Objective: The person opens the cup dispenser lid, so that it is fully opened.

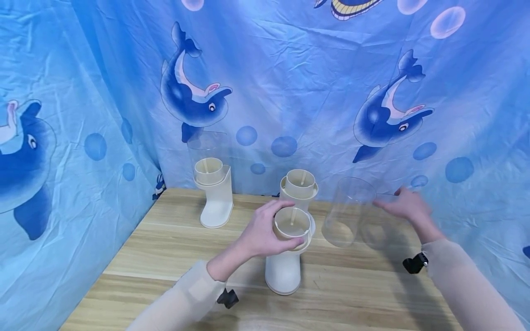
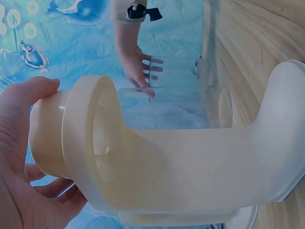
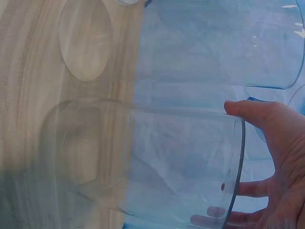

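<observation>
My left hand [image 1: 262, 232] grips a cream-coloured cup [image 1: 293, 228] at the top of the nearest white stand [image 1: 283, 276], thumb on one side and fingers round the other. The left wrist view shows this cup fitted in the ring [image 2: 78, 138] of the stand, which stands upright on its rounded foot. My right hand [image 1: 407, 206] holds a clear cylinder [image 3: 181, 157] by its upper rim, thumb and fingers spread across it. Beside it stands another clear cylinder [image 1: 345, 211], upright on the table.
Just behind the held stand is a second white stand with a cream cup [image 1: 301, 184]. A third stand [image 1: 218, 204] at the back left carries a clear cylinder [image 1: 207, 142]. The wooden table [image 1: 165, 257] meets a blue dolphin-print curtain [image 1: 290, 92] at the back.
</observation>
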Motion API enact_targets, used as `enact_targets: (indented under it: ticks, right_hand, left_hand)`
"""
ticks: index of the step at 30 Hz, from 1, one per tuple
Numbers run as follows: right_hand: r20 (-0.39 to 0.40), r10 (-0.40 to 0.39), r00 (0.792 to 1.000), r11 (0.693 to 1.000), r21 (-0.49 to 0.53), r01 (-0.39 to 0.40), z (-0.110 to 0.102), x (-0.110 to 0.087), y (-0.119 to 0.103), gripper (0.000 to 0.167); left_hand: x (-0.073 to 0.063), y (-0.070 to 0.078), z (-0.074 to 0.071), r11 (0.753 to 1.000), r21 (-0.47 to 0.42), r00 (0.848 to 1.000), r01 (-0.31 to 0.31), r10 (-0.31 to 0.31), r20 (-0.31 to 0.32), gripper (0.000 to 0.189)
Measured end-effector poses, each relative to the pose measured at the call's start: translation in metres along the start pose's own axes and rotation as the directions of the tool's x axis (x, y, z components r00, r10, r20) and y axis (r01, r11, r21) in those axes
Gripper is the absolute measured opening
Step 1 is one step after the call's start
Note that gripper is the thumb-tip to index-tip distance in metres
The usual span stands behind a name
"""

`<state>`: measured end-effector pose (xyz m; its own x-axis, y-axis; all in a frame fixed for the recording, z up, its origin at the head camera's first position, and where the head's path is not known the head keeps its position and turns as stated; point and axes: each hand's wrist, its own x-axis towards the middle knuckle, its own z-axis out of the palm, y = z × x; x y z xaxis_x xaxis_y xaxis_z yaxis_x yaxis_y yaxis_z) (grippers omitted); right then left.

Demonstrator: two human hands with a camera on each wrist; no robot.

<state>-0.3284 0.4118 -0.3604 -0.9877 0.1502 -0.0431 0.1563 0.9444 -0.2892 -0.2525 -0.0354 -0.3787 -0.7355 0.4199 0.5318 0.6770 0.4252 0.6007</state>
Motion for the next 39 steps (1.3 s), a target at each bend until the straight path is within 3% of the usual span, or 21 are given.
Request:
enact_targets:
  ticks: [3,12,15,26,39]
  right_hand:
    - [0.007,-0.007,1.000,1.000,0.003,0.007,0.005,0.000,0.001,0.125]
    - [0.018,0.002,1.000,1.000,0.002,-0.002,0.017,0.000,0.003,0.126]
    - [0.010,0.008,1.000,1.000,-0.004,-0.008,0.019,0.001,0.003,0.125]
    - [0.002,0.007,1.000,1.000,-0.022,-0.007,0.026,0.005,0.005,0.125]
    - [-0.031,-0.019,0.999,0.999,-0.049,0.018,0.026,0.005,0.004,0.125]
  left_hand:
    - [0.000,0.001,-0.001,1.000,0.023,1.000,0.006,-0.006,0.000,0.078]
    - [0.010,0.006,-0.008,0.990,0.122,0.997,-0.076,0.072,0.030,0.074]
    - [0.015,0.010,-0.012,0.984,0.160,0.995,-0.082,0.072,0.062,0.074]
    - [0.028,0.019,-0.024,0.982,0.189,0.988,-0.004,-0.025,0.153,0.071]
    - [0.035,0.008,-0.040,0.966,0.243,0.984,0.084,-0.120,0.135,0.069]
